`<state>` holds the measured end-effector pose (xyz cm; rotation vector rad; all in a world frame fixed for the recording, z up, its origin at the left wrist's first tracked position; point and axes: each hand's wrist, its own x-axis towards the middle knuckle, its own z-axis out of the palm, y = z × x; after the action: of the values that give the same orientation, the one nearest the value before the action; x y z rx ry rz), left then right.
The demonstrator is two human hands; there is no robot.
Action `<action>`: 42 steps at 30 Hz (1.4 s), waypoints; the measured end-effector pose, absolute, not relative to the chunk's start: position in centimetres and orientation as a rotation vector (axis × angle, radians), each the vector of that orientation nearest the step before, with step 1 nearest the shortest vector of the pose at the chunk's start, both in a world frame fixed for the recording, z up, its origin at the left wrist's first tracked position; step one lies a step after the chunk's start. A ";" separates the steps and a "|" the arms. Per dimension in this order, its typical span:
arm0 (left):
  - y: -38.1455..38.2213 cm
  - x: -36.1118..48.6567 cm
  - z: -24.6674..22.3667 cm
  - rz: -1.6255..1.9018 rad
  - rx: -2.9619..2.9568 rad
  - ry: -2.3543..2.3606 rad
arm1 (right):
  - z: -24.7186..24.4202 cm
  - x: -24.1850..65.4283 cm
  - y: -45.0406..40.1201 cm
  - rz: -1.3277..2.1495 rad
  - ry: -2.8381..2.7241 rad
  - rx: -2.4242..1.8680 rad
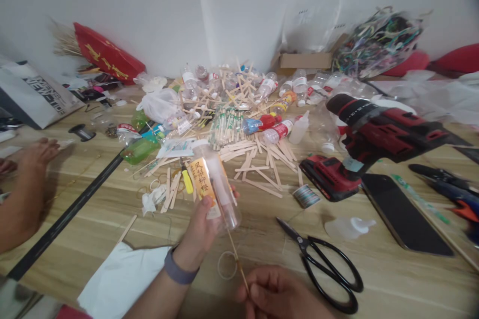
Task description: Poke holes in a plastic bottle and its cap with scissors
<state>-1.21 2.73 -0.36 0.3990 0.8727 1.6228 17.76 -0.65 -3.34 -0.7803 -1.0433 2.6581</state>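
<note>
My left hand [204,227], with a dark band on its wrist, is wrapped round a clear plastic bottle [226,199] with an orange and white label, tilted over the table. Nearer the front edge, my right hand [269,291] pinches a thin wooden stick [236,254] between thumb and fingers. The stick's far end reaches the bottle's near end; whether it goes inside is hard to tell. A pale ring [227,265] lies beneath the stick. Black-handled scissors [318,259] lie open to the right of my right hand.
A red cordless drill [374,134] stands at the right, beside a phone [406,214] and a small squeeze bottle [348,227]. Flat wooden sticks [258,159] and plastic bottles cover the middle and back. Another person's arm [22,199] rests at the left, beyond a black strip [75,217].
</note>
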 end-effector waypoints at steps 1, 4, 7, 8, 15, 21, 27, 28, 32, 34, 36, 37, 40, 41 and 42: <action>2.7 -1.2 -0.4 1.629 0.401 0.870 | -3.4 17.8 -0.7 2.656 -1.034 -0.801; 2.7 -1.0 -0.6 1.629 0.410 0.859 | -3.7 17.8 -0.8 2.633 -0.968 -0.871; 2.5 -0.8 -0.6 1.595 0.417 0.867 | -3.9 17.6 -0.9 2.593 -0.870 -0.836; 2.5 -0.8 -0.6 1.589 0.417 0.871 | -3.9 17.5 -0.9 2.589 -0.844 -0.817; 2.7 -1.0 -0.1 1.616 0.409 0.879 | -3.8 17.7 -0.6 2.659 -0.844 -0.816; 2.4 -0.6 -0.6 1.595 0.393 0.865 | -3.4 17.7 -0.6 2.575 -0.884 -0.923; 2.6 -0.8 -0.2 1.600 0.392 0.845 | -2.9 17.8 -0.4 2.652 -0.892 -0.836; 2.6 -0.9 -0.2 1.601 0.396 0.847 | -2.7 17.8 -0.3 2.658 -0.971 -0.834; 2.5 -0.9 -0.5 1.602 0.432 0.846 | -1.8 18.0 -0.2 2.668 -1.199 -0.832; 2.5 -0.8 -0.7 1.598 0.444 0.836 | -1.7 17.9 -0.3 2.680 -1.132 -0.837; 2.5 -0.7 -0.6 1.594 0.447 0.826 | -2.0 17.8 -0.4 2.679 -1.059 -0.866; 2.6 -0.6 -0.5 1.591 0.446 0.823 | -2.3 17.7 -0.4 2.668 -1.053 -0.893; 2.6 -0.5 -0.1 1.593 0.425 0.832 | -2.9 17.6 -0.5 2.637 -1.031 -0.916; 2.6 -0.5 -0.1 1.593 0.414 0.840 | -3.0 17.6 -0.5 2.642 -1.010 -0.884; 2.6 -0.6 -0.1 1.590 0.403 0.847 | -3.0 17.6 -0.5 2.655 -0.994 -0.841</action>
<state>-0.57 2.63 -0.05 0.4030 0.8471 1.5899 17.57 -0.50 -3.05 -0.8407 -0.9938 2.6547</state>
